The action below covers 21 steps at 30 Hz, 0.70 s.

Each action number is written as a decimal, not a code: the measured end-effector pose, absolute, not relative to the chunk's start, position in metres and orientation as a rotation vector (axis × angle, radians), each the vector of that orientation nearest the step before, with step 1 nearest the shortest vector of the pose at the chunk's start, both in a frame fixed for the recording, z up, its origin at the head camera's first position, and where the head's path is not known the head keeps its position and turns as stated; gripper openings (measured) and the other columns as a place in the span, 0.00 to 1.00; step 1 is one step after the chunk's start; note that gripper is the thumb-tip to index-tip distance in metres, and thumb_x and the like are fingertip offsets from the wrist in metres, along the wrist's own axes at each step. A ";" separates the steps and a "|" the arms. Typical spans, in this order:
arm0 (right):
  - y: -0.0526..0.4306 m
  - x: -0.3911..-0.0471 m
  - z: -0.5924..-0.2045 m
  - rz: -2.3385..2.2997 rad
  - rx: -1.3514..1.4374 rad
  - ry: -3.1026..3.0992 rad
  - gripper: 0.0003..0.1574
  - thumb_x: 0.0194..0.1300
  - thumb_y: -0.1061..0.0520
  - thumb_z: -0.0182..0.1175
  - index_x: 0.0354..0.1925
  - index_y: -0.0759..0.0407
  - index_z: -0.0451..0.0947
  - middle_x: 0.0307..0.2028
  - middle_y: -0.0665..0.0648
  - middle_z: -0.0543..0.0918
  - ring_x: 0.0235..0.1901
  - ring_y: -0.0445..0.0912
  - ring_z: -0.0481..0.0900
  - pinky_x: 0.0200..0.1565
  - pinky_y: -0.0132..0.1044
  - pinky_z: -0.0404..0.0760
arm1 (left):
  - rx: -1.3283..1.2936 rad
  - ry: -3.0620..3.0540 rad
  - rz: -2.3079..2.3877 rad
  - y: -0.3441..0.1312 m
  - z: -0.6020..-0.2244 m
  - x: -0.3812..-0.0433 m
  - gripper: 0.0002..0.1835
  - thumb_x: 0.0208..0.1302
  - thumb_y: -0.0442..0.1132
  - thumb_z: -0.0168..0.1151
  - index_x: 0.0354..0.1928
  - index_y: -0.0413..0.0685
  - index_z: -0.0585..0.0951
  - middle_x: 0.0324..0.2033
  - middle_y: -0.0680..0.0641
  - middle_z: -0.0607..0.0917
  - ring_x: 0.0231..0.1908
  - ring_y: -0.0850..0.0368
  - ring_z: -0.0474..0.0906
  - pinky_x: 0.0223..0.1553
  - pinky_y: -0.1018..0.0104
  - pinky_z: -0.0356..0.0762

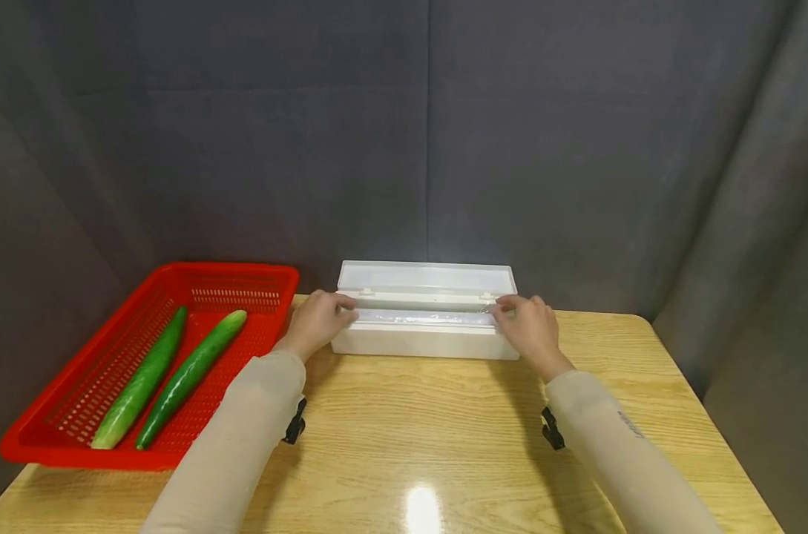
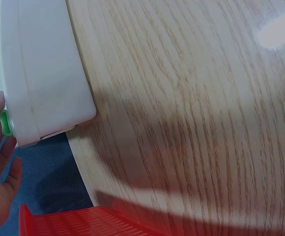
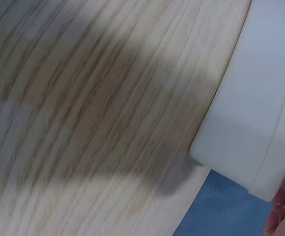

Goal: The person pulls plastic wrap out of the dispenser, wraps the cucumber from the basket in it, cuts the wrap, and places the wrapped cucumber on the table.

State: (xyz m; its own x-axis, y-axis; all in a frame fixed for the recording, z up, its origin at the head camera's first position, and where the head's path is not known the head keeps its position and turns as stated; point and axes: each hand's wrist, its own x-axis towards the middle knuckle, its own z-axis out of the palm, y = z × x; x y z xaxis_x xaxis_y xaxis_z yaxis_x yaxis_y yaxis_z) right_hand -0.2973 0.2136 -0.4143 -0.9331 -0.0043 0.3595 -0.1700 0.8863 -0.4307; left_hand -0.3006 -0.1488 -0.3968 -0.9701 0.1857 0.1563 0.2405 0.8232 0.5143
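Observation:
A long white cling film box (image 1: pixel 425 343) lies on the table with its lid (image 1: pixel 427 277) raised at the back. Inside, a roll of cling film (image 1: pixel 424 317) runs along its length, the film shiny. My left hand (image 1: pixel 315 320) is at the box's left end, thumb and forefinger pinching at the roll's end. At the right end my right hand (image 1: pixel 532 326) does the same. In the left wrist view a green piece (image 2: pixel 6 123) shows beside the left fingers. The right fingertips are hidden behind the box (image 3: pixel 250 108) in the right wrist view.
To the left stands a red plastic basket (image 1: pixel 253 265) holding two cucumbers, a lighter one (image 1: pixel 143 382) and a darker one (image 1: pixel 190 374). The wooden table (image 1: pixel 417 437) ends close behind the box, where a dark grey curtain (image 1: pixel 424 148) hangs.

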 end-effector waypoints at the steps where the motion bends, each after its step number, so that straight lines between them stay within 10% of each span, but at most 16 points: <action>1: 0.213 -0.297 -0.414 0.693 0.125 -2.706 0.19 0.66 0.52 0.62 0.52 0.59 0.83 0.43 0.58 0.87 0.40 0.56 0.75 0.43 0.50 0.70 | -0.339 -2.909 -0.833 -0.149 -0.397 -0.301 0.16 0.67 0.42 0.63 0.54 0.48 0.85 0.44 0.45 0.86 0.47 0.48 0.73 0.49 0.50 0.72; 10: 0.211 -0.300 -0.416 0.995 -0.013 -2.700 0.25 0.65 0.55 0.66 0.58 0.63 0.79 0.43 0.61 0.86 0.43 0.56 0.80 0.43 0.48 0.73 | -0.306 -2.913 -0.683 -0.146 -0.396 -0.306 0.13 0.66 0.42 0.63 0.50 0.52 0.88 0.44 0.47 0.88 0.43 0.49 0.79 0.40 0.51 0.76; 21: 0.213 -0.303 -0.419 1.062 -0.148 -2.623 0.14 0.65 0.51 0.67 0.42 0.60 0.88 0.44 0.61 0.87 0.46 0.56 0.82 0.43 0.47 0.73 | -0.135 -2.771 -0.845 -0.144 -0.398 -0.300 0.10 0.66 0.44 0.65 0.44 0.51 0.90 0.42 0.47 0.89 0.46 0.47 0.82 0.48 0.46 0.74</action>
